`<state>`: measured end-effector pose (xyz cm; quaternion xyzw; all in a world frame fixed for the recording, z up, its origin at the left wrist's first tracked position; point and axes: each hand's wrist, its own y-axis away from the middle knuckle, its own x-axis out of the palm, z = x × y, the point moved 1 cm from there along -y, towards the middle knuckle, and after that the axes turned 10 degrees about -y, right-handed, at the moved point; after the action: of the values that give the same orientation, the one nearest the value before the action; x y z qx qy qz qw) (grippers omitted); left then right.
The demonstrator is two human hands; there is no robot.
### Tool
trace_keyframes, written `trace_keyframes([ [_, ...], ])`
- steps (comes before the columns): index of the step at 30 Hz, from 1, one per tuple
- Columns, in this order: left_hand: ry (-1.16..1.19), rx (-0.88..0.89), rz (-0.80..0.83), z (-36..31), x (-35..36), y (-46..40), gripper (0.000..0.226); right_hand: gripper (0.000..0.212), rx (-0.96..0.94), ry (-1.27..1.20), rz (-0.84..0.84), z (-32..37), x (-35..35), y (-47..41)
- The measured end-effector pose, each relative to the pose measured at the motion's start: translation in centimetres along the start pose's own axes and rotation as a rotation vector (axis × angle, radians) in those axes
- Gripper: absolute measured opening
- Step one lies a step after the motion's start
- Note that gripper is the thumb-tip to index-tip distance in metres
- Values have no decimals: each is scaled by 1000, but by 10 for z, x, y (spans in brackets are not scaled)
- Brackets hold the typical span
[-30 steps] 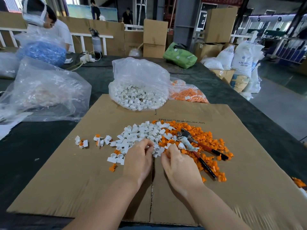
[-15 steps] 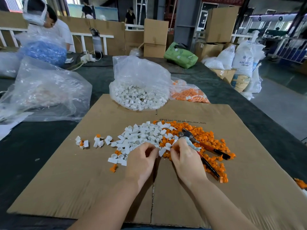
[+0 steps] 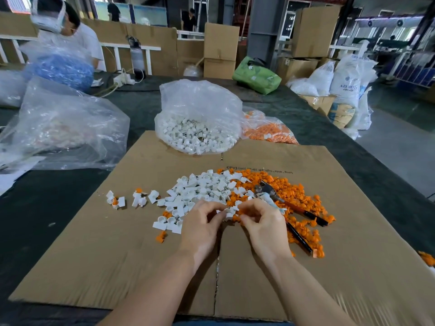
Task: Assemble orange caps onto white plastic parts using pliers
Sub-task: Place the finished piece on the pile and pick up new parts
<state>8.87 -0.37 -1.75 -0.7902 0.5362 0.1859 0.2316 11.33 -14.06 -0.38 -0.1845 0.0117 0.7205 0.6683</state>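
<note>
A heap of loose white plastic parts lies on a flat cardboard sheet, with a heap of orange caps to its right. Pliers with dark red-and-black handles lie on the orange heap, untouched. My left hand and my right hand meet at the near edge of the heaps. My left fingertips pinch a small white part. My right fingertips pinch an orange cap right beside that part.
A clear bag of white parts and a bag of orange caps stand behind the sheet. Several assembled pieces lie to the left. A crumpled clear bag sits far left, where another person works. Boxes and sacks stand at the back right.
Both hands have lifted slightly off the pile's edge and drawn together, now with a white part and an orange cap between the fingertips. The pliers have not moved.
</note>
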Motion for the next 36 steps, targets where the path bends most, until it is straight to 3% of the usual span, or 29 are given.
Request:
trace_keyframes([
  [6,108,-53,39,-3,-2,4,21,14,54,-69,-37,0,-1,-1],
  [12,59,-87,54,2,0,0,20,20,108,-108,-26,2,4,2],
  [17,202,-139,57,-2,2,0,6,5,34,150,4,4,8,3],
  [23,324,-164,101,-5,3,3,5,13,-46,417,-10,8,8,4],
  [32,113,-36,66,-6,3,11,12,17,-141,472,35,5,14,11],
  [36,219,-104,61,-7,1,11,10,16,-150,385,66,8,7,11],
])
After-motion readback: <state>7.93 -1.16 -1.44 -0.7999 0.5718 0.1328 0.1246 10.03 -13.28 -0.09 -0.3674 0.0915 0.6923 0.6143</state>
